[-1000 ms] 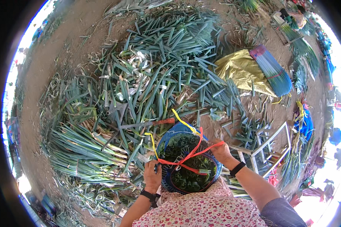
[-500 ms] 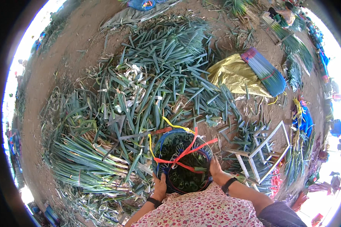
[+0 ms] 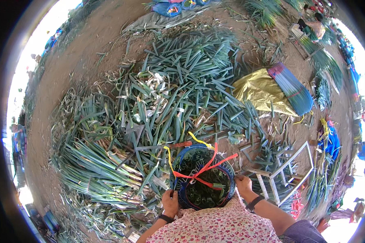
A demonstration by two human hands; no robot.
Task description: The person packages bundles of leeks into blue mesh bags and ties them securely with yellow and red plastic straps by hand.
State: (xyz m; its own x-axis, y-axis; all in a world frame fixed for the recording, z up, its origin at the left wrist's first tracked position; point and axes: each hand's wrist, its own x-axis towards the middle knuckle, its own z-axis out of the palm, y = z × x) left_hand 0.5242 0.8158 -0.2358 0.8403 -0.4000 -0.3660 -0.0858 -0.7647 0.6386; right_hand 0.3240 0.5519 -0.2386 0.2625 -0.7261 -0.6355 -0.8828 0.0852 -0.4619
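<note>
Close against my body stands a round blue mesh bag [image 3: 180, 163], packed with cut green leek stalks [image 3: 202, 194] whose ends face up. A red ribbon [image 3: 205, 168] crosses its mouth in a knot, and yellow ties [image 3: 199, 140] stick out from the rim. At the bag's left side, my left hand [image 3: 170, 203] is closed with thumb and fingers on its edge. My right hand [image 3: 243, 184] has curled fingers at the right edge, seemingly pinching the bag's side; the fingertips are partly hidden. Both wrists wear dark bands.
A big heap of cut leek leaves [image 3: 190, 60] spreads ahead, with whole leeks [image 3: 97, 166] at left. A long blade with a red handle [image 3: 182, 144] lies just beyond the bag. At right are a metal frame [image 3: 290, 170] and a packed bundle [image 3: 291, 89] on yellow sheeting [image 3: 259, 91].
My right hand has gone from lying along the bag's side to curled fingers at its edge. My left hand stays at the left side. The whole view has shifted a little.
</note>
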